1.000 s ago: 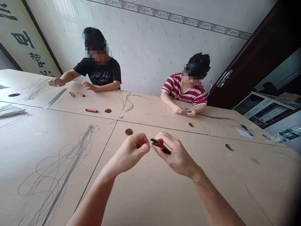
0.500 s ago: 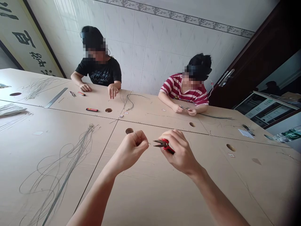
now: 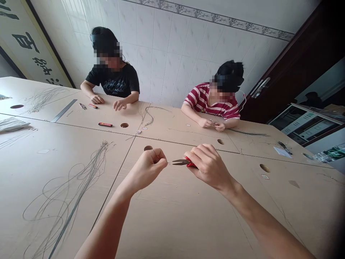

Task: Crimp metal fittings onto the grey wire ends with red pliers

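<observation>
My left hand (image 3: pixel 148 167) is closed in a pinch above the table. A tiny thin wire end (image 3: pixel 169 163) sticks out past its fingertips; the rest of it is hidden in the hand. Just to the right, my right hand (image 3: pixel 208 165) is wrapped round red-handled pliers (image 3: pixel 181 162). The dark, pointed jaws face left, slightly parted and close to the wire end, with a small gap between. A bundle of long grey wires (image 3: pixel 88 176) with small fittings at its upper end lies left of my left arm.
Across the table (image 3: pixel 167 223) sit a person in black (image 3: pixel 115 81) and a person in a striped shirt (image 3: pixel 215 100). A steel ruler (image 3: pixel 64 110), a red-and-black cutter (image 3: pixel 105 124), table holes (image 3: pixel 265 168) and a plastic bottle (image 3: pixel 332 154) lie farther out.
My right hand has turned, levelling the pliers, and their jaws have narrowed and shifted slightly left. My left hand has moved a little left. The person in black has drawn one hand back.
</observation>
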A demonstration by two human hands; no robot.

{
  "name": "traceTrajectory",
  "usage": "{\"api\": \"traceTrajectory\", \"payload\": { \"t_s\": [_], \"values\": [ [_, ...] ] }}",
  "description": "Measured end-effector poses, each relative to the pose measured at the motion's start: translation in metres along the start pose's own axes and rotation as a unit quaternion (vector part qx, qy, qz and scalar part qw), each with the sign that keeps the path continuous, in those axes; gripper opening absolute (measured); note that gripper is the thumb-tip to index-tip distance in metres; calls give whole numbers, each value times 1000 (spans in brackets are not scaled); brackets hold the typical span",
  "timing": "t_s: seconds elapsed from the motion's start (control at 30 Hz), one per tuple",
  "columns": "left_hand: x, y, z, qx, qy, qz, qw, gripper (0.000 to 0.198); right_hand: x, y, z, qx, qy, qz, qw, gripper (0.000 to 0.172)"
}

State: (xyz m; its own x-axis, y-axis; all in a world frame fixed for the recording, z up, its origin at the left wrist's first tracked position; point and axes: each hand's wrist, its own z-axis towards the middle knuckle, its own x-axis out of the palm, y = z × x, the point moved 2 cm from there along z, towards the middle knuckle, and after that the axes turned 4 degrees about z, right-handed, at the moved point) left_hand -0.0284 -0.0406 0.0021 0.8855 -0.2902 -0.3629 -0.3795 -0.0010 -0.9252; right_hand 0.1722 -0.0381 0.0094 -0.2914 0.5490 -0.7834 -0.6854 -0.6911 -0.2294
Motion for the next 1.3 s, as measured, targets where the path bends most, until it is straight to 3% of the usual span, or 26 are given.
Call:
{"api": "traceTrajectory", "payload": {
  "t_s": [0.5, 1.3],
  "values": [
    [2, -1, 0, 13, 11, 11, 1000, 9, 3, 1, 1, -5, 28, -19, 999, 12],
    [4, -2, 0, 20, 20, 21, 999, 9, 1, 1, 1, -19, 19, -34, 999, 17]
  ]
}}
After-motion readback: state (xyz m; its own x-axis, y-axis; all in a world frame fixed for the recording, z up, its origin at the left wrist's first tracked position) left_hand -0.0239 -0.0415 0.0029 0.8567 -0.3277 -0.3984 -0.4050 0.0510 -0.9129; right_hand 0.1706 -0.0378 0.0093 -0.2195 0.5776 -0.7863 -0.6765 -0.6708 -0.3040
